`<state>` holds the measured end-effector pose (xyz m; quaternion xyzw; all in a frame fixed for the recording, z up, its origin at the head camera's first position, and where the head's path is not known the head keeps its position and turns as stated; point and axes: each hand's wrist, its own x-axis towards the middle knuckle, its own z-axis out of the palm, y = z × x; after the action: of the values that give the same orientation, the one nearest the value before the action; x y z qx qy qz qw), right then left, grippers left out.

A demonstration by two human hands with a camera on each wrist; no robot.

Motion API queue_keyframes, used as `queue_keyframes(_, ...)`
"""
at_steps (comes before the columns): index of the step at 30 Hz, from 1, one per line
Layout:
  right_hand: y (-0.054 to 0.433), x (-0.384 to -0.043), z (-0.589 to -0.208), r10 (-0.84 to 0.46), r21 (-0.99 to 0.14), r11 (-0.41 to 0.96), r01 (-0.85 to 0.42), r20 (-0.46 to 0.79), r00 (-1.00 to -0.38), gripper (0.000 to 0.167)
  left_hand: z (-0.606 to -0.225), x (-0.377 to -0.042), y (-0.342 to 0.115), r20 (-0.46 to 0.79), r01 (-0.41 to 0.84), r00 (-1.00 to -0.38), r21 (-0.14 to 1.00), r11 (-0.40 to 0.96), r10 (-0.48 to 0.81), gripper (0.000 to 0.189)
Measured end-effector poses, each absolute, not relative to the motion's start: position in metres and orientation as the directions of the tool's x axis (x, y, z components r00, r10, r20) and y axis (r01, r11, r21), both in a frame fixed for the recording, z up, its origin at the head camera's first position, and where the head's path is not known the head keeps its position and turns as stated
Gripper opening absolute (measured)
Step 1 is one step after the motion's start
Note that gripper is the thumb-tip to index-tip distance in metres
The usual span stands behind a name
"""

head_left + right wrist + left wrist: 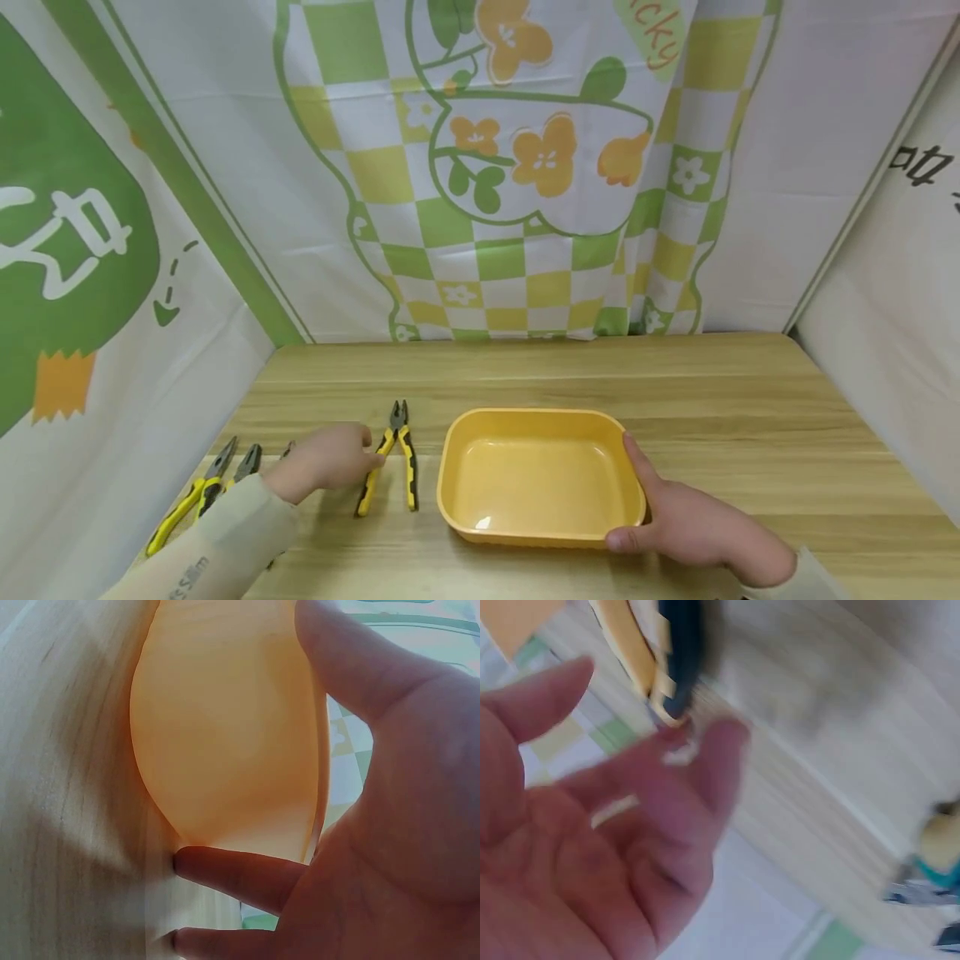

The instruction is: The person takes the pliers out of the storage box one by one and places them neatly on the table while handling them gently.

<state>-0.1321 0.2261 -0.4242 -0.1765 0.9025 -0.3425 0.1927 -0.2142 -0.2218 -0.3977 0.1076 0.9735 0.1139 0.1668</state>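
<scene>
My left hand [333, 457] is over the left handle of combination pliers [410, 471] with yellow and black grips, lying with handles spread. In the left wrist view, my left hand's thumb [559, 697] stands apart from its loosely bent fingers, with a blurred handle [681, 656] just beyond the fingertips. A yellow plastic box [542, 533], holding nothing, sits right of the pliers. My right hand [693, 525] grips its right end, thumb at the near corner and index finger by the far one. The right wrist view shows that index finger [232, 874] against the box's wall [225, 735].
Long-nose pliers [208, 479] with yellow handles lie at the table's left side. Beside them are more pliers [249, 461], partly hidden by my left sleeve [232, 533]. Patterned cloth [495, 275] hangs behind the wooden table [750, 417].
</scene>
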Motion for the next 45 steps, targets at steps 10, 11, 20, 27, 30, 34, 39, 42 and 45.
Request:
queue_keyframes(10,0.224,-0.131,-0.423,-0.461,-0.689,0.696,-0.202,-0.213,-0.861,0.124,-0.417,-0.205,-0.180,-0.185,0.344,-0.916,0.098,0.934,0.357,0.065)
queue_keyframes(11,0.224,-0.131,-0.423,-0.461,-0.688,0.697,-0.202,-0.214,-0.861,0.124,-0.418,-0.205,-0.179,-0.183,0.343,-0.916,0.097,0.934,0.356,0.064)
queue_keyframes(20,0.224,-0.132,-0.424,-0.445,-0.688,0.703,-0.180,-0.228,-0.866,0.124,-0.420,-0.192,-0.184,-0.168,0.281,-0.936,0.177,0.943,0.310,0.023)
queue_keyframes(27,0.226,-0.133,-0.425,-0.441,-0.687,0.704,-0.177,-0.229,-0.867,0.124,-0.417,-0.170,-0.203,-0.141,0.324,-0.930,0.114,0.939,0.339,0.037)
queue_keyframes(30,0.226,-0.133,-0.426,-0.438,-0.684,0.708,-0.177,-0.229,-0.869,0.125,-0.419,-0.163,-0.213,-0.136,0.307,-0.938,0.097,0.947,0.319,0.042)
queue_keyframes(34,0.226,-0.133,-0.427,-0.437,-0.680,0.711,-0.181,-0.225,-0.871,0.125,-0.422,-0.155,-0.221,-0.165,0.251,-0.951,0.078,0.965,0.261,0.048)
queue_keyframes(39,0.226,-0.132,-0.427,-0.439,-0.677,0.710,-0.192,-0.214,-0.872,0.126,-0.422,-0.150,-0.228,-0.234,0.178,-0.954,0.068,0.982,0.189,0.058)
queue_keyframes(42,0.226,-0.131,-0.426,-0.447,-0.683,0.703,-0.198,-0.208,-0.870,0.126,-0.423,-0.149,-0.234,-0.246,0.151,-0.956,0.061,0.987,0.162,0.060)
queue_keyframes(45,0.227,-0.132,-0.426,-0.454,-0.687,0.698,-0.200,-0.208,-0.867,0.125,-0.424,-0.147,-0.238,-0.240,0.148,-0.958,0.058,0.987,0.158,0.061)
